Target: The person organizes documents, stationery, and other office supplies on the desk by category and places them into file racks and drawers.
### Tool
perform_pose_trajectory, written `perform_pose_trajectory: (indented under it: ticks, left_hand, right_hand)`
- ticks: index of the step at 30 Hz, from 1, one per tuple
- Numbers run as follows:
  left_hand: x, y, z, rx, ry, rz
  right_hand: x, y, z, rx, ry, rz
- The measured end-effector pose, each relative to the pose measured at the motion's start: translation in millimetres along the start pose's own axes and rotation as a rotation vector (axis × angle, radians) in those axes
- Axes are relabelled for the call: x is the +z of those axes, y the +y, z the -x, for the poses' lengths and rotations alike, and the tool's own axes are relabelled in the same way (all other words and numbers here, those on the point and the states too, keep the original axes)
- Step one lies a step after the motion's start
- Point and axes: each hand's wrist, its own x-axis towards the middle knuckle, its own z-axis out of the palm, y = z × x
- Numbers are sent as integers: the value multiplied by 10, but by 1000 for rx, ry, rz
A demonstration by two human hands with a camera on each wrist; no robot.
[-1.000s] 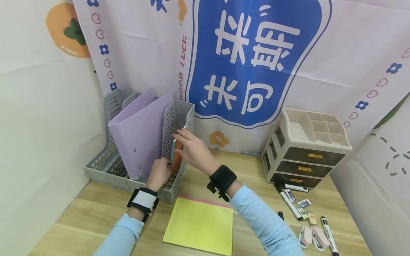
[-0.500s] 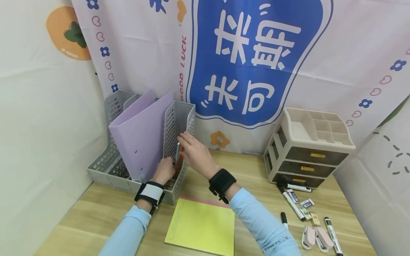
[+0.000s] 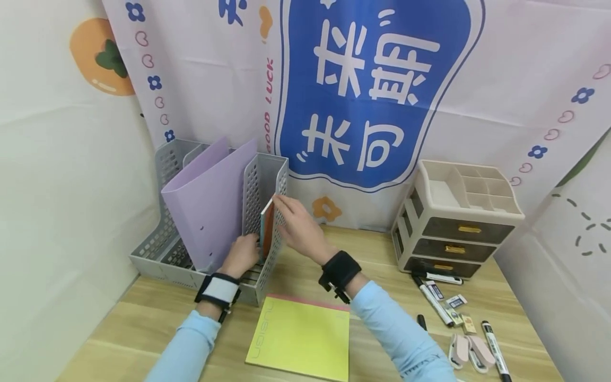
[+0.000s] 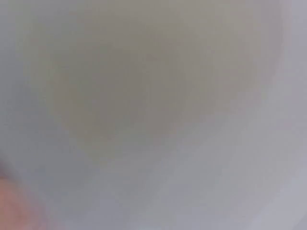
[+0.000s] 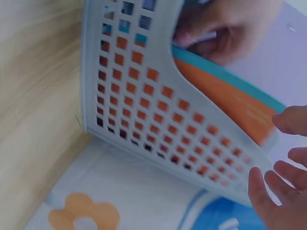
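A thin book (image 3: 268, 228) with an orange cover and teal edge stands upright in the right slot of the grey file organizer (image 3: 167, 270). My left hand (image 3: 241, 255) has curled fingers at the book's near teal edge and appears to pinch it. In the right wrist view, the left hand (image 5: 240, 28) partly hides that edge. At the book's top corner is my right hand (image 3: 302, 231), its fingers extended and thumb apart; the thumb lies close to the orange cover. A blurred pale surface and a bit of skin fill the left wrist view.
A lilac folder (image 3: 205, 212) leans in the organizer's middle slot. In front lies a yellow pad (image 3: 300, 339). A beige drawer unit (image 3: 458, 212) stands back right, with markers (image 3: 434, 300), erasers (image 3: 456, 301) and pink staplers (image 3: 460, 350) before it.
The book has gone from tilted to more upright, lower and deeper in the slot. My right hand has drawn slightly right, showing more of the cover. The left hand stays near the lower edge.
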Motion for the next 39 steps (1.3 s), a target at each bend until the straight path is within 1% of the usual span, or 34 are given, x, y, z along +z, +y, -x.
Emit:
perform_pose_trajectory:
  ticks: [3, 5, 7, 10, 12, 14, 16, 18, 20, 22, 24, 27, 28, 32, 34, 35, 39]
  left_hand:
    - [-97, -14, 169, 60, 45, 31]
    - [-141, -8, 302, 98, 89, 52]
    - [-167, 16, 447, 136, 145, 62]
    - [-177, 82, 677, 193, 227, 38]
    - [-164, 144, 822, 219, 237, 30]
    - [-123, 219, 944, 246, 220, 25]
    - [-48, 294, 1045, 277, 190, 13]
    - [56, 358, 1128, 314, 137, 9]
    - [168, 413, 1194, 357, 76, -1]
    - [284, 449, 1235, 397, 11, -17]
    - [387, 471, 1245, 430, -50, -33]
    - [508, 464, 1206, 463, -97, -117]
    - [546, 453, 1190, 466, -111, -145]
    - [691, 413, 1137, 434, -189, -258]
    - [752, 397, 1131, 433, -223, -280]
    - [775, 392, 1133, 433, -237, -288]
    - [827, 374, 1126, 457, -240, -301]
  right_hand:
    - [-174, 65, 139, 27, 14, -65]
    - [-290, 101, 292, 62, -21, -68]
    - [-385, 133, 485, 94, -84, -69]
    - [-496, 151, 825, 162, -219, -59]
    - [-538, 153, 1061, 220, -292, -62]
    - [-554, 143, 1293, 298, -358, -60]
    - [-535, 122, 1494, 379, -423, -61]
    - [-480, 90, 1658, 448, -491, -68]
    - [-404, 56, 1786, 488, -547, -82]
    - [-332, 21, 1887, 506, -582, -90]
    - [-281, -9, 1965, 515, -596, -93]
    - [-233, -26, 2024, 528, -600, -81]
    - [-221, -26, 2038, 530, -604, -71]
    - [-169, -10, 2086, 528, -595, -64]
    - [-145, -1, 2108, 516, -579, -54]
    - [-137, -1, 2116, 514, -571, -56]
    - [-118, 7, 2134, 512, -549, -60]
